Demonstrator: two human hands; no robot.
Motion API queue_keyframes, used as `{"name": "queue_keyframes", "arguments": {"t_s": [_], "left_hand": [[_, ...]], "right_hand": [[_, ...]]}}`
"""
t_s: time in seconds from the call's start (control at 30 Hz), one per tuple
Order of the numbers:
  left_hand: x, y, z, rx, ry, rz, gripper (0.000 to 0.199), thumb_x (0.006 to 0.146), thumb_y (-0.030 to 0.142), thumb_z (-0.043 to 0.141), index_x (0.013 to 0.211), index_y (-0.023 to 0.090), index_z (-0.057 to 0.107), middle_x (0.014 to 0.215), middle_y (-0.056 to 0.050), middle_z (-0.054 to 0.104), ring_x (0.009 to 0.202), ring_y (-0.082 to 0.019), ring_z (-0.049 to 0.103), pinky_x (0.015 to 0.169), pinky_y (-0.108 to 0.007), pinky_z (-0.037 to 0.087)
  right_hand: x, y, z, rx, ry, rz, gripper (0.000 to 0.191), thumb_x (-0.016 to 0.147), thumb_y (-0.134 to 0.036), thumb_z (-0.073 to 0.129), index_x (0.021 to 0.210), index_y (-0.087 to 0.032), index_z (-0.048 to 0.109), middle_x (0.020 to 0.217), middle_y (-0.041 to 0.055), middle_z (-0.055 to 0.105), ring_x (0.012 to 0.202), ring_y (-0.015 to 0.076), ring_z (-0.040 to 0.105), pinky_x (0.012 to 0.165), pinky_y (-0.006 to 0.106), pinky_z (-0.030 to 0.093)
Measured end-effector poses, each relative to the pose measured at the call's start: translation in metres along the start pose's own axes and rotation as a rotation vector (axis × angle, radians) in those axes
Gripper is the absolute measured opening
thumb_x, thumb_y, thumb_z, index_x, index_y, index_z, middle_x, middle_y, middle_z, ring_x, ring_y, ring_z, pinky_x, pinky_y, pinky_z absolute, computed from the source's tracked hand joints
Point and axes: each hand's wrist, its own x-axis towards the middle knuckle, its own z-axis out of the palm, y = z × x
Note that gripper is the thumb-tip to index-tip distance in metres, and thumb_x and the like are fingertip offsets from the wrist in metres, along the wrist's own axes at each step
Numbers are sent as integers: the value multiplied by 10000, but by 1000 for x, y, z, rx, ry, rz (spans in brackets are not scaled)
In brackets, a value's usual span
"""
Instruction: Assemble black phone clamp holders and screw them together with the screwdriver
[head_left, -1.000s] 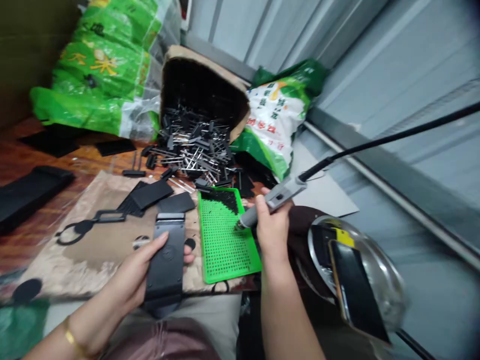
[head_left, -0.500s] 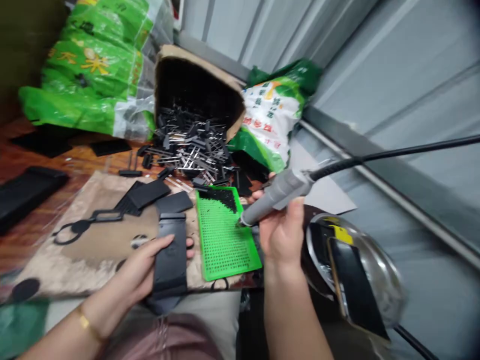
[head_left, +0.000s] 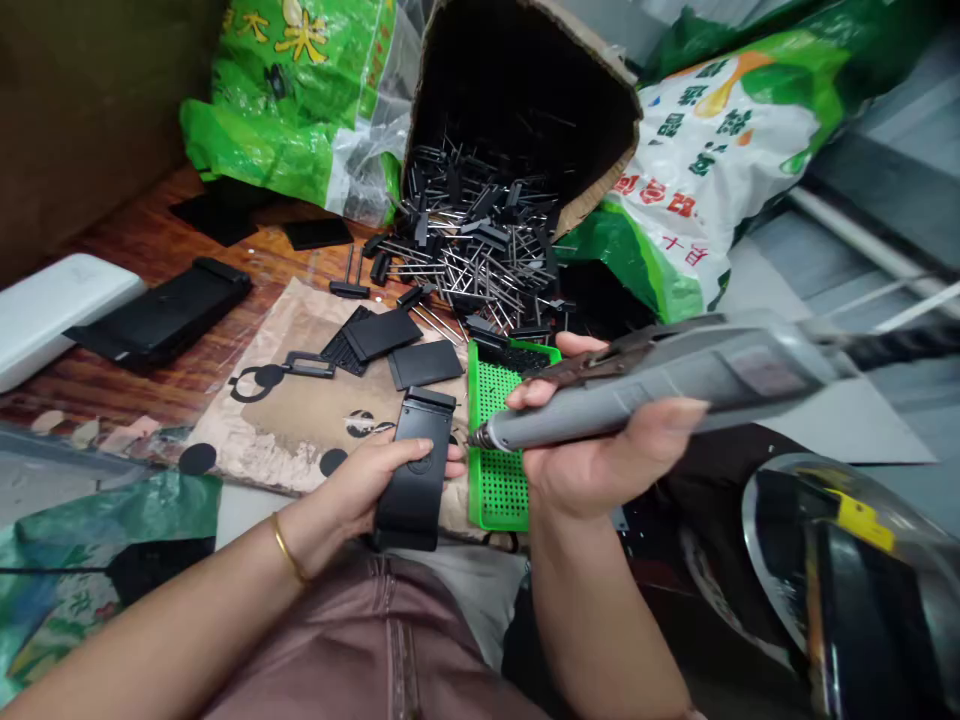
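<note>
While the left hand clamps a black plastic clip, the right hand grips a rotary tool. Its tip points left, just beside the clip.

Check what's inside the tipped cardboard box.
The tipped cardboard box holds black parts with metal pins, spilling from its mouth. Its back is dark, so anything deeper is hidden.

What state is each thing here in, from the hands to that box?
Left hand: gripping a black plastic plate.
Right hand: gripping a grey rotary tool, tip by the plate's edge.
Green perforated tray: holes mostly bare, black pieces at the far end.
Cardboard box: tipped over, open, spilling pinned black parts.
</note>
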Motion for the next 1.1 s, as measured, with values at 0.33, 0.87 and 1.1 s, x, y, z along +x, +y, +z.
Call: {"name": "queue_keyframes", "arguments": {"t_s": [0.33, 0.87, 1.1], "left_hand": [[-1, -1, -1, 27, -34, 1, 231, 798, 130, 597, 1001, 60, 681, 985, -174, 734, 793, -230, 719, 642, -266, 572], [-1, -4, -4, 7, -100, 9, 203, 771, 176, 655, 956, 103, 694, 1001, -132, 734, 782, -207, 708, 651, -260, 561], [1, -3, 0, 27, -64, 12, 240, 762, 160, 651, 987, 84, 685, 1016, -161, 727, 806, -234, 712, 679, -292, 564]], "right_hand": [[10, 12, 13, 41, -67, -73, 648, 759, -779, 289, 781, -241, 649, 478, -32, 499, 366, 124, 489, 321, 248, 385], [3, 11, 6, -5, -170, -140, 593, 725, -792, 392, 727, -247, 626, 447, -47, 471, 344, 128, 465, 325, 262, 380], [6, 9, 6, 49, -109, -151, 631, 738, -786, 362, 709, -226, 650, 426, -43, 477, 307, 118, 461, 287, 244, 368]]}}
